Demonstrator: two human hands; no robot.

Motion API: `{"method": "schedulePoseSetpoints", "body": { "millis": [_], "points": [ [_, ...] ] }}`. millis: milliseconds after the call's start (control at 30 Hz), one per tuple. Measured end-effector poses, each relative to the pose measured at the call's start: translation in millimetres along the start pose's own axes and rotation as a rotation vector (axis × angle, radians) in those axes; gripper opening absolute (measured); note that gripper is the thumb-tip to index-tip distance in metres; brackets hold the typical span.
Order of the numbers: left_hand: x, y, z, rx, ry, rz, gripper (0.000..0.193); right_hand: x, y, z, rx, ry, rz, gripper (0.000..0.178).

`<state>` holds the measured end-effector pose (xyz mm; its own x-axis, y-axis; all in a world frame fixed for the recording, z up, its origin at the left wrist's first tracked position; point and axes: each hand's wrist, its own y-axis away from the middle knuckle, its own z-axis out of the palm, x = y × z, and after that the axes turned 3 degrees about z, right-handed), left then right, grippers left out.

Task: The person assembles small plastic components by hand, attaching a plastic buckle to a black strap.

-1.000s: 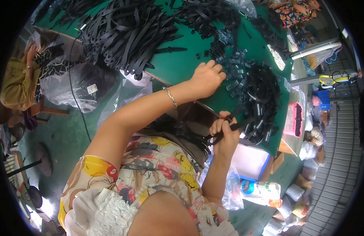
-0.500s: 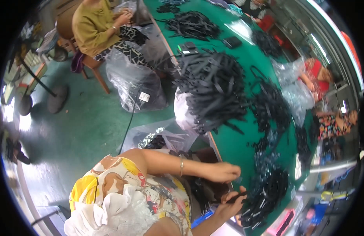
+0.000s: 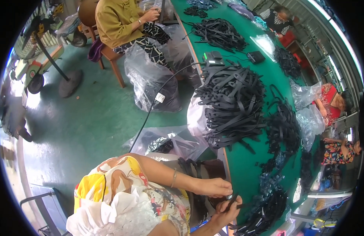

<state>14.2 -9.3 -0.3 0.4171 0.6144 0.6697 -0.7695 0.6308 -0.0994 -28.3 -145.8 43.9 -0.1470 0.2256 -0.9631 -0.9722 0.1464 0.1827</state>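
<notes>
My left hand [image 3: 218, 187], a bracelet on its wrist, is closed in a pinch at the table's near edge. At its fingertips is a small shiny piece [image 3: 229, 196], whose exact kind I cannot make out. Just below it, my right hand [image 3: 228, 211] has its fingers closed around a black strap [image 3: 232, 202], one end of it held close to the shiny piece. Beside my hands lies a bundle of black straps [image 3: 266, 214] with light marks. Next to that is a heap of small, dark, glossy plastic pieces [image 3: 271, 181].
A big pile of black straps [image 3: 233, 104] covers the green table [image 3: 245, 163], with smaller strap heaps [image 3: 284, 126] beyond. A black cable [image 3: 148, 112] runs to a small device [image 3: 214, 59]. Plastic bags [image 3: 150, 82] stand on the floor. Co-workers [image 3: 119, 23] sit around.
My left hand has come down to my right hand, and their fingertips now almost meet at the strap. The whole view has shifted, so the table sits lower and farther right.
</notes>
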Motion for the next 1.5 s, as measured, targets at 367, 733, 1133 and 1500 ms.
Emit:
{"method": "schedulePoseSetpoints", "body": {
  "millis": [367,733,1133,1500],
  "points": [
    [-3.3,7.2,8.4,0.008,0.047,-0.044,0.025,14.1,2.6,-8.0,-0.146,0.015,0.077,0.017],
    [0.3,6.6,5.4,0.013,0.035,-0.056,0.024,19.4,2.0,-13.9,-0.199,0.035,0.099,0.016],
    [-9.3,1.9,-6.1,-0.065,-0.102,-0.062,0.028,17.6,-0.3,-10.5,-0.181,0.067,-0.005,0.013],
    [4.1,2.6,-6.1,0.106,-0.784,0.208,0.027,34.3,-12.8,-19.1,-0.051,0.563,-0.435,0.013]
  ]
}}
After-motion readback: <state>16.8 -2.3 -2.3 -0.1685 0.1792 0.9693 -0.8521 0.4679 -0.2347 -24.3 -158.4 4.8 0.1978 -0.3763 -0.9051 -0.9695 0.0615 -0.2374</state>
